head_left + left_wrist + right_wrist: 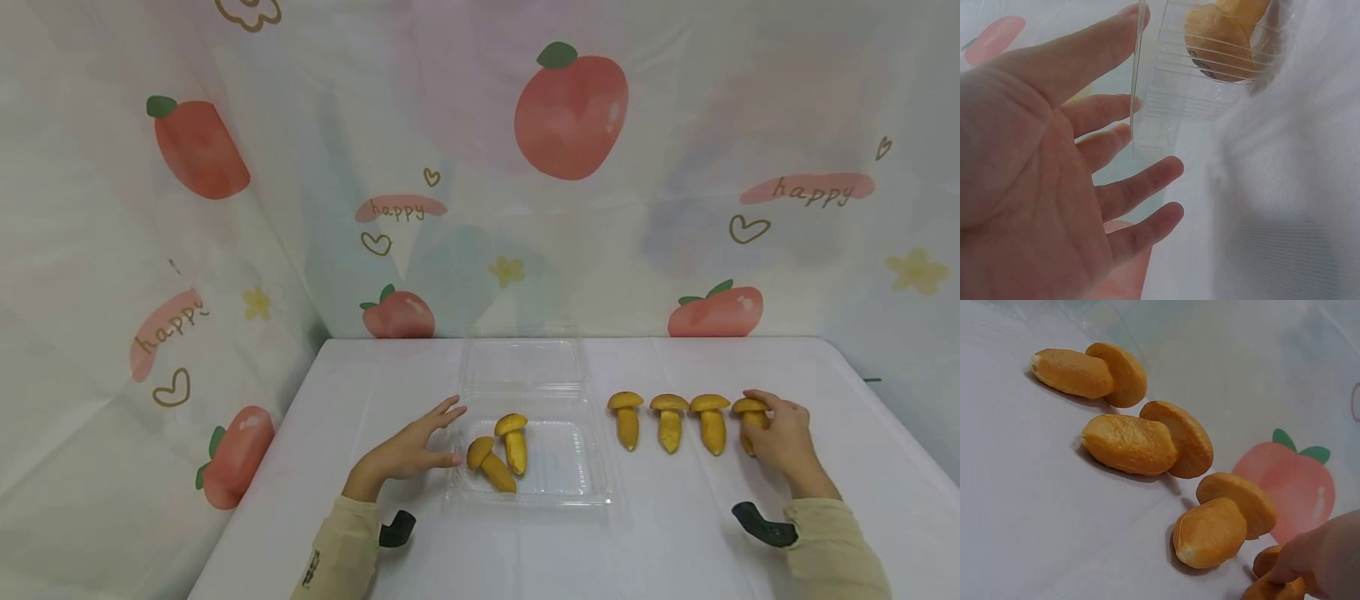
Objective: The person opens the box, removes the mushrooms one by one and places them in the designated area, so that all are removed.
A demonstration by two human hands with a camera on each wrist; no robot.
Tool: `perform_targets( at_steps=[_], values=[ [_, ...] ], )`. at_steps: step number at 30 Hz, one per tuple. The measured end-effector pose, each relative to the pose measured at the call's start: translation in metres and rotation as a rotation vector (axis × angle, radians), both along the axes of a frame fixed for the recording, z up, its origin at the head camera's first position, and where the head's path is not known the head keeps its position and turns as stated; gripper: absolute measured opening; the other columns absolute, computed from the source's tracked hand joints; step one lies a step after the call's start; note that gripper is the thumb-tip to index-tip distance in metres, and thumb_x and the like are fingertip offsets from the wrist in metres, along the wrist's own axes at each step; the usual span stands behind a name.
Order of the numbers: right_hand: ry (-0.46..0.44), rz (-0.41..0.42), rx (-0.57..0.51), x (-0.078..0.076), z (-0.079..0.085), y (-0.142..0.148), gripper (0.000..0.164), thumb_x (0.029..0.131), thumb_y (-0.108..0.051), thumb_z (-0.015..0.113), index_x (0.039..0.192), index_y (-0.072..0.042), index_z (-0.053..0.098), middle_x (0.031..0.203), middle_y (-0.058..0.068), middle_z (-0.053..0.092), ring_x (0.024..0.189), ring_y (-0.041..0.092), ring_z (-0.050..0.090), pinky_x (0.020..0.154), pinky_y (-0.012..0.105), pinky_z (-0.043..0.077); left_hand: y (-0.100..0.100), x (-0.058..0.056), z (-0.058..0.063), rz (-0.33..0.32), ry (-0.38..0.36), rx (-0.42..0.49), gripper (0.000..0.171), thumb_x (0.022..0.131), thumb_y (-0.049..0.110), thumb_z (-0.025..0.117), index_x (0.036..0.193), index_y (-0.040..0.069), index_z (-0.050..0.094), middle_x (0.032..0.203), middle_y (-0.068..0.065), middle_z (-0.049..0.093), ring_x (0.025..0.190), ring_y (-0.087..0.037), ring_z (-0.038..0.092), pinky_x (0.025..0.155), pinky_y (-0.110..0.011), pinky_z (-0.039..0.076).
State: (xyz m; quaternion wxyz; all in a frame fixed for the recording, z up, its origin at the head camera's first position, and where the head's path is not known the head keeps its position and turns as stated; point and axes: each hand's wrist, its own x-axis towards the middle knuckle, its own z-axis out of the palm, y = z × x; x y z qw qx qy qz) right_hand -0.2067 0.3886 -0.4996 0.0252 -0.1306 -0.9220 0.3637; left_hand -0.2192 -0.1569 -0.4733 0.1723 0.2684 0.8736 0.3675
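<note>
Two yellow-brown mushrooms lie in the clear plastic container (555, 498), one mushroom (515, 443) upright in the view and the other mushroom (491, 465) slanted beside it. My left hand (408, 446) is at the container's left edge, fingers spread and nearly straight; in the left wrist view the thumb and fingertips come right up to its clear rim (1137, 75). On the right, my right hand (783, 437) pinches the rightmost mushroom (750, 407) of a row, its fingers covering part of cap and stem.
Three more mushrooms stand in the row to the left of my right hand: a near mushroom (710, 423), a middle mushroom (669, 422) and a far-left mushroom (627, 420). The container's clear lid (522, 364) lies folded back toward the printed curtain (480, 250).
</note>
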Motion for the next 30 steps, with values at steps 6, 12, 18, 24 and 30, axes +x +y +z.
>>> perform_targets(
  at_steps=[6,12,18,24,30],
  values=[
    [-0.015,0.02,0.064,0.002,0.003,0.006,0.061,0.091,-0.002,0.051,0.148,0.011,0.032,0.137,0.045,0.028,0.106,0.05,0.039,0.076,0.05,0.049,0.0,-0.001,-0.001,-0.001,-0.001,0.002,0.078,0.094,0.025,0.072,0.159,0.007,0.032,0.171,-0.013,0.013,0.156,-0.041,0.019,0.121,-0.067,0.022],
    [-0.041,0.04,0.085,0.001,0.005,0.012,0.061,0.092,-0.002,0.052,0.147,0.012,0.031,0.128,0.04,0.038,0.092,0.039,0.044,0.063,0.029,0.041,0.0,0.0,-0.001,0.006,-0.005,-0.001,0.078,0.094,0.024,0.073,0.159,0.008,0.032,0.171,-0.012,0.013,0.156,-0.04,0.019,0.121,-0.067,0.023],
    [-0.07,0.033,0.05,0.001,0.006,0.011,0.061,0.094,-0.002,0.052,0.15,0.01,0.029,0.138,0.042,0.035,0.098,0.045,0.047,0.069,0.039,0.05,0.0,0.001,0.0,0.003,-0.006,0.006,0.078,0.094,0.024,0.072,0.159,0.007,0.032,0.171,-0.013,0.013,0.156,-0.041,0.019,0.121,-0.066,0.022],
    [-0.078,0.053,0.036,0.001,0.008,0.008,0.063,0.094,-0.001,0.052,0.151,0.01,0.028,0.145,0.043,0.029,0.108,0.054,0.046,0.07,0.036,0.056,-0.001,0.0,-0.001,-0.008,0.001,0.008,0.078,0.094,0.024,0.072,0.159,0.007,0.032,0.171,-0.014,0.013,0.156,-0.041,0.019,0.121,-0.067,0.023],
    [-0.113,0.031,0.015,-0.001,0.009,0.007,0.068,0.097,-0.008,0.049,0.155,0.008,0.018,0.15,0.045,0.023,0.117,0.059,0.042,0.085,0.057,0.057,-0.001,-0.001,-0.003,-0.008,0.002,0.003,0.078,0.094,0.026,0.072,0.159,0.007,0.032,0.172,-0.013,0.013,0.156,-0.04,0.019,0.121,-0.066,0.023]
  ],
)
